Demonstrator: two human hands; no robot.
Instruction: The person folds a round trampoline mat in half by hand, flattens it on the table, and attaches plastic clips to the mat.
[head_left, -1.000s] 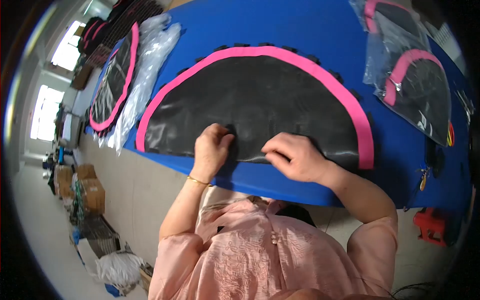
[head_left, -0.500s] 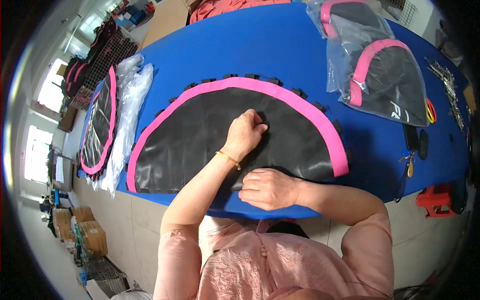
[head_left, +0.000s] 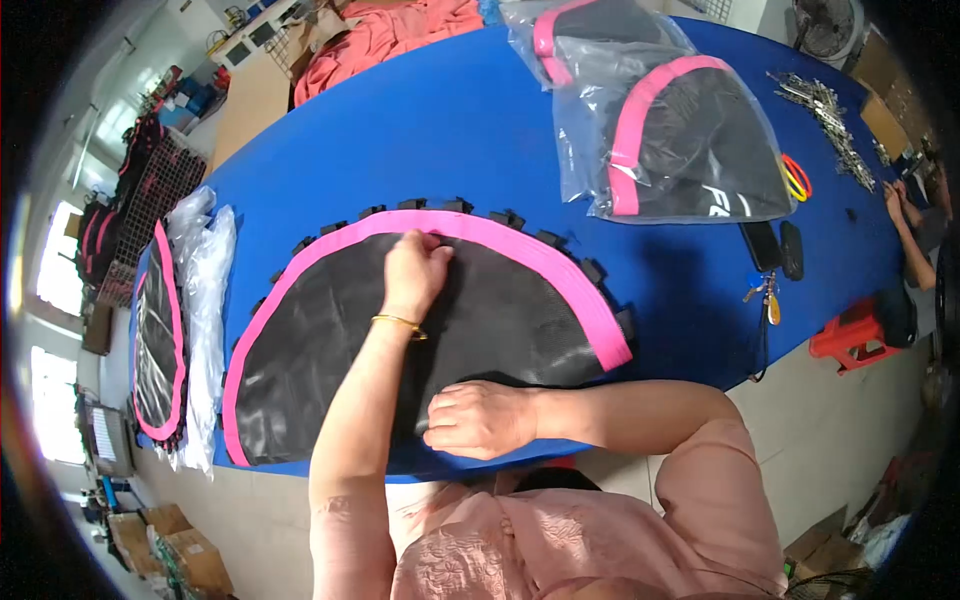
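Observation:
A half-round black mat (head_left: 330, 340) with a pink band (head_left: 560, 275) along its curve lies on the blue table, black tabs standing out around the edge. My left hand (head_left: 414, 275), a gold bracelet at its wrist, rests at the inner side of the band near the top of the curve. Its fingers are curled and pressed together; what they pinch is hidden. Down at the mat's straight near edge, my right hand (head_left: 480, 418) is closed with the knuckles up, gripping that edge. Its fingertips are out of sight.
Bagged black-and-pink mats (head_left: 690, 150) lie at the back right, beside a phone (head_left: 761, 246), keys (head_left: 770, 300) and metal pieces (head_left: 825, 120). Another mat (head_left: 160, 340) and clear plastic bags (head_left: 208, 320) lie left. A co-worker's arm (head_left: 910, 240) and a red stool (head_left: 850, 335) are at right.
My left hand has moved from the middle of the black mat up to its pink band. My right hand stays at the near edge. The view has shifted, and a co-worker's arm now shows.

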